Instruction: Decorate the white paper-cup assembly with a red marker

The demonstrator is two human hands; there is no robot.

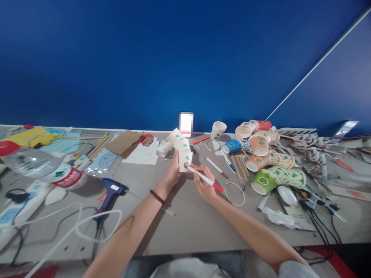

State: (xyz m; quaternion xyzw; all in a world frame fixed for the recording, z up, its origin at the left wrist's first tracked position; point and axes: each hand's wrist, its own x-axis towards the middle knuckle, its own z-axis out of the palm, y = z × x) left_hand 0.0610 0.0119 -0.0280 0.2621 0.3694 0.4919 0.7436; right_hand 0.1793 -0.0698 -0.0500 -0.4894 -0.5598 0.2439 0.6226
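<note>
My left hand (174, 170) is wrapped round a joined set of white paper cups (182, 146) with green leaf prints, held up over the middle of the table. Between the fingers of my right hand (205, 184) is a white marker pen (204, 177) with a red end. Its tip is at a small round mark on the lowest cup; whether it touches I cannot tell. Another white cup (164, 148) lies tipped just behind my left hand. A second white and red-brown marker (216, 167) lies on the table beyond my right hand.
On the left are a blue glue gun (111, 197), a large plastic bottle (43, 166), a power strip (26, 208) and cardboard (125, 143). To the right lie several coloured paper cups (263, 181), wooden sticks (240, 168) and a white mouse (286, 195). A blue wall (145, 69) rises behind.
</note>
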